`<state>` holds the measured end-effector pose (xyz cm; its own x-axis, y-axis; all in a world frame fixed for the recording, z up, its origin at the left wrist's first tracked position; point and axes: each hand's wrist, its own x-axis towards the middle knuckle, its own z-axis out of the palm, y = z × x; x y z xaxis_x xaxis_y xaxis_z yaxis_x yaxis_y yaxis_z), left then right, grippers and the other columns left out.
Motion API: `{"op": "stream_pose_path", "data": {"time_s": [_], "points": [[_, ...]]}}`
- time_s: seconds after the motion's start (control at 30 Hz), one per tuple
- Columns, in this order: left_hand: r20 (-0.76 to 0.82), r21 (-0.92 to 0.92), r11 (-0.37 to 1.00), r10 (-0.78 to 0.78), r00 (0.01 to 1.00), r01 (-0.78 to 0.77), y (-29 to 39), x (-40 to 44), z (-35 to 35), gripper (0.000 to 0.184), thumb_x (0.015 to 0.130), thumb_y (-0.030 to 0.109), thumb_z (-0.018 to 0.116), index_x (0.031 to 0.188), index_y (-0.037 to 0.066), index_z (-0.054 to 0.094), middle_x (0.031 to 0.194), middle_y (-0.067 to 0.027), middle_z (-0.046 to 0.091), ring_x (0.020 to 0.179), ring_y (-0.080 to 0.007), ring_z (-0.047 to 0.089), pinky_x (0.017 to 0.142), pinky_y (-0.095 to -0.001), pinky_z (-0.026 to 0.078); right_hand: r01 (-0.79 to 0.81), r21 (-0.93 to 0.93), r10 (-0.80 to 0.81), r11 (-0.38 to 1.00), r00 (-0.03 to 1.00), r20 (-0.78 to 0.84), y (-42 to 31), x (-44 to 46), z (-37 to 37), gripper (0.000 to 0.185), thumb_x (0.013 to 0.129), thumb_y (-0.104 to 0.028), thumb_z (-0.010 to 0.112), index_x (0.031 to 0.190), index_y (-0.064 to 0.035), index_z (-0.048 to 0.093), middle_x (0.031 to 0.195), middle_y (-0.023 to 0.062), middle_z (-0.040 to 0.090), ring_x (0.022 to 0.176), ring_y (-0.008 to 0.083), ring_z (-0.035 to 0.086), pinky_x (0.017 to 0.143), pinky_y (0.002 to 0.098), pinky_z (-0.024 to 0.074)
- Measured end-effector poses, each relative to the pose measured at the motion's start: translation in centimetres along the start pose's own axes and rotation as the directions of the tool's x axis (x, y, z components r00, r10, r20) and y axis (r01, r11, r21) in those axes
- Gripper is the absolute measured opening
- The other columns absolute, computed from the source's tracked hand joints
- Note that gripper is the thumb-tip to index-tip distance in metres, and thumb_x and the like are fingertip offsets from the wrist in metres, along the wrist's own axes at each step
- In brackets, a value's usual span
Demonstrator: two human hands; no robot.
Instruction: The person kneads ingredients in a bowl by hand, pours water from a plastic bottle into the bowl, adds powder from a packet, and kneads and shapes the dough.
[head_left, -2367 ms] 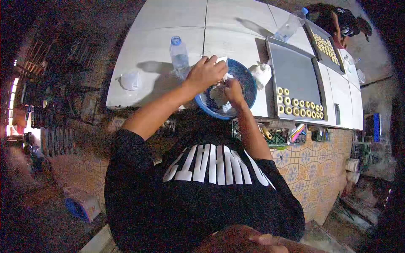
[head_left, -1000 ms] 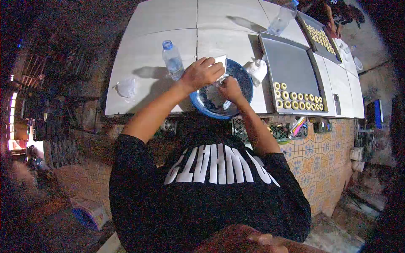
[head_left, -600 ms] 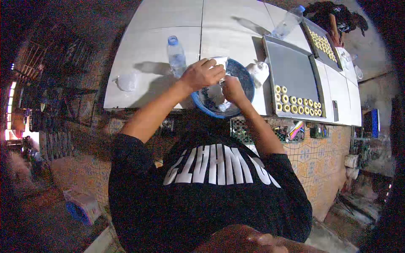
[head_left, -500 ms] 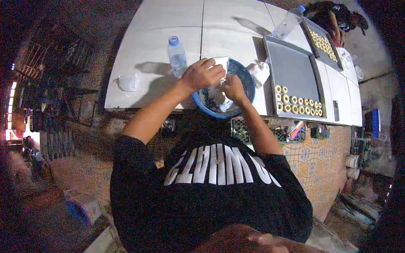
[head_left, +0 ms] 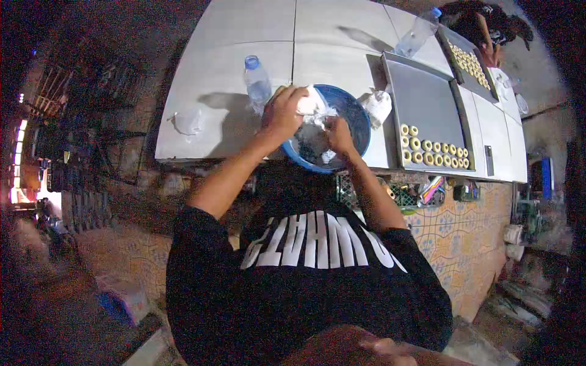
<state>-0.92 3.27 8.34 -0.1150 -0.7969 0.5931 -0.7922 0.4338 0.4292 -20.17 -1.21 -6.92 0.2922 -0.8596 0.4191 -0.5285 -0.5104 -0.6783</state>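
Observation:
Over the left rim of a blue basin (head_left: 360,143), my left hand (head_left: 285,112) is wrapped round a white bag (head_left: 311,102) tilted toward the middle. My right hand (head_left: 339,134) is closed above the basin, its fingers at the bag's mouth; whatever they pinch is too small to make out. White material lies inside the basin. A clear bottle (head_left: 258,84) with a blue neck stands beyond my left hand. Another white bag (head_left: 377,108) stands just right of the basin, next to a metal tray (head_left: 427,100) with several pale rings along its near edge.
A small clear bag (head_left: 189,122) lies on the white tabletop (head_left: 213,61) at left. A large bottle (head_left: 418,35) lies behind the tray. Farther right are a second tray of rings (head_left: 469,64), a dark phone (head_left: 488,160) and a person (head_left: 488,24) leaning at the far corner.
My left hand has turned more upright and shifted slightly left, and more of the white bag shows beside it. My right hand stays over the basin. The view has shifted slightly.

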Motion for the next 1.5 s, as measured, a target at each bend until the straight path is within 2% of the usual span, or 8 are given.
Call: {"op": "stream_pose_path", "data": {"time_s": [0.13,0.23,0.27,0.4,0.47,0.97,1.23,1.5], "points": [[0.088,-0.324,0.881,-0.334,0.939,0.344,-1.5,-2.2,0.1,0.039,0.07,0.001,0.074,0.107,0.005,0.061,0.093,-0.0153,0.067,0.09,-0.0328,0.065,0.085,-0.0379,0.05,-0.239,0.032,0.219,0.97,0.927,0.306,-6.4,1.6,-4.9,0.023,0.071,-0.003,0.059,0.091,0.0008,0.068,0.084,0.0209,0.068,0.081,0.0379,0.067,0.073,0.0396,0.0523],[0.078,-0.625,0.649,-0.5,0.862,0.433,-3.1,-5.2,0.5,0.039,0.073,0.005,0.078,0.108,0.004,0.061,0.096,-0.0122,0.068,0.09,-0.0248,0.066,0.083,-0.0347,0.051,-0.036,0.028,0.033,0.999,0.994,0.105,-1.7,0.0,-1.5,0.027,0.072,-0.005,0.06,0.097,-0.002,0.068,0.09,0.0209,0.068,0.091,0.0403,0.065,0.08,0.0421,0.0515],[-0.009,-0.351,0.831,-0.464,0.886,0.432,-4.7,-6.5,0.2,0.038,0.075,0.006,0.077,0.109,0.001,0.06,0.098,-0.0097,0.068,0.089,-0.0192,0.066,0.081,-0.0325,0.051,0.037,-0.091,-0.015,0.995,0.973,0.232,-1.0,-0.3,-1.7,0.035,0.073,-0.006,0.062,0.108,-0.0036,0.065,0.104,0.0226,0.065,0.101,0.0418,0.062,0.086,0.0453,0.0499],[0.005,-0.385,0.673,-0.683,0.73,0.632,-2.3,-8.3,-4.3,0.044,0.075,0.005,0.076,0.115,-0.001,0.059,0.103,-0.0137,0.067,0.098,-0.0192,0.063,0.082,-0.0318,0.051,0.031,-0.176,0.059,0.984,0.873,0.484,-3.1,-1.0,-3.8,0.043,0.077,-0.004,0.058,0.12,-0.0032,0.058,0.119,0.0259,0.058,0.105,0.0459,0.058,0.089,0.0502,0.0482],[-0.199,-0.301,0.754,-0.649,0.735,0.584,-6.5,-12.0,-2.4,0.045,0.075,0.007,0.076,0.115,-0.003,0.059,0.1,-0.015,0.067,0.093,-0.0233,0.065,0.081,-0.0353,0.051,0.054,-0.216,0.067,0.975,0.856,0.512,-3.8,-0.9,-4.1,0.042,0.078,-0.003,0.055,0.119,-0.0028,0.058,0.117,0.0266,0.059,0.104,0.0455,0.058,0.088,0.0512,0.0479],[-0.021,-0.146,0.811,-0.575,0.818,0.567,-8.3,-13.0,-1.4,0.069,0.074,0.019,0.081,0.131,0.0,0.048,0.119,-0.0201,0.059,0.111,-0.0341,0.057,0.094,-0.0419,0.046,0.34,-0.514,0.191,0.787,0.659,0.728,-5.4,-0.2,-4.8,0.065,0.079,-0.015,0.064,0.141,-0.0171,0.045,0.143,0.0114,0.047,0.136,0.0384,0.036,0.115,0.0455,0.0305],[-0.232,0.216,0.931,-0.244,0.942,0.294,-4.1,-10.1,-2.6,0.046,0.075,0.019,0.074,0.117,0.011,0.058,0.11,-0.0128,0.057,0.106,-0.0342,0.051,0.09,-0.049,0.037,0.111,-0.246,0.055,0.963,0.811,0.582,-4.7,1.1,-4.2,0.025,0.082,-0.007,0.055,0.104,-0.0043,0.066,0.107,0.0248,0.064,0.095,0.0423,0.064,0.084,0.0477,0.0528],[0.036,-0.154,0.937,-0.313,0.949,0.315,-1.4,-7.6,1.6,0.055,0.075,-0.004,0.062,0.126,0.007,0.047,0.125,-0.0178,0.046,0.118,-0.0394,0.048,0.097,-0.0465,0.043,0.189,-0.193,-0.011,0.963,0.741,0.671,-4.5,1.7,-6.3,0.036,0.07,-0.003,0.067,0.107,-0.0012,0.066,0.106,0.0216,0.065,0.105,0.0374,0.061,0.092,0.0451,0.0482]]}}
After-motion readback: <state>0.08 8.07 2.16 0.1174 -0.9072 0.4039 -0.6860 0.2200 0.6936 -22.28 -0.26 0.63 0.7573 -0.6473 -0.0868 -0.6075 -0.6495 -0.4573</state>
